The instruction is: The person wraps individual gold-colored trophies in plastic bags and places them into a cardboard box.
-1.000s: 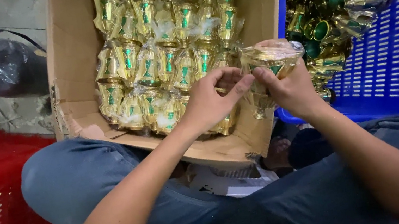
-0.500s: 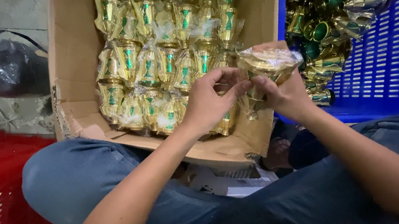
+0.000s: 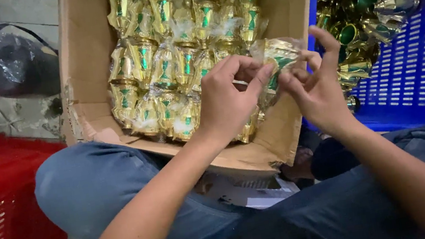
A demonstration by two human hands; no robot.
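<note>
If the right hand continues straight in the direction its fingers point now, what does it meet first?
Probably the wrapped gold and green cup that its fingers already touch, and just behind it the left hand; depth is hard to judge.

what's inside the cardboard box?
The cardboard box holds rows of bagged gold-and-green goblets. The left hand and right hand, holding one bagged goblet, cover its near right corner.
</note>
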